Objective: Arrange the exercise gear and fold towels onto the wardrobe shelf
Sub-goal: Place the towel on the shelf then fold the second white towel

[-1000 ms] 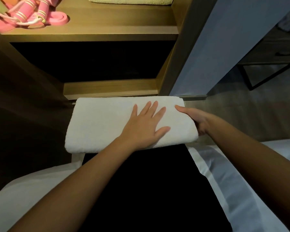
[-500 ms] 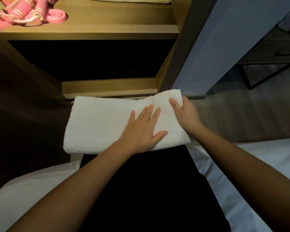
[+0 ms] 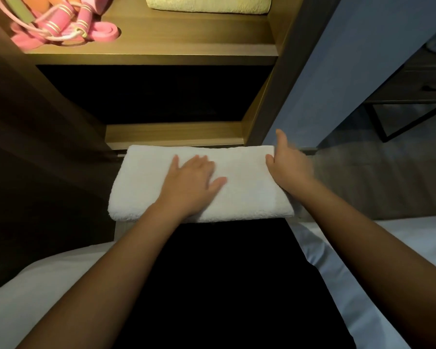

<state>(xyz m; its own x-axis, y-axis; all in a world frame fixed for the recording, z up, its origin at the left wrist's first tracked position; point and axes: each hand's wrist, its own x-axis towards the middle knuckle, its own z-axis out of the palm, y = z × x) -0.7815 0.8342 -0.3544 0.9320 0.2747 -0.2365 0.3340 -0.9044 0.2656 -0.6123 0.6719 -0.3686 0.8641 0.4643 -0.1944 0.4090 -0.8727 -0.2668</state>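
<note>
Dim warm light falls on an open wardrobe whose upper shelf carries the exercise gear at its left end: a pink skipping rope with striped handles, coiled over a pink flat band, with something orange and something green behind them, cut off by the top of the view. Toward the right end of the same shelf, at its back, lies a folded pale yellow towel, only its near part showing. Below is a dark compartment and then a lower shelf, lit along its front edge. Just in front of that edge a folded white towel lies flat across the person's lap, which is clothed in black; the far long edge of this towel runs beside the lower shelf's front and its near edge hangs slightly over the lap. The left hand lies palm down on the middle of the white towel, fingers straight and a little spread, pressing it flat. The right hand is at the towel's right edge, blurred, with its thumb touching the top of the cloth and one finger pointing up and away; it looks loose rather than clenched, though whether any fingers reach under the edge I cannot tell. White bedding shows on both sides of the lap. To the right stand a pale grey-blue panel and a dark side table on a grey floor.
</note>
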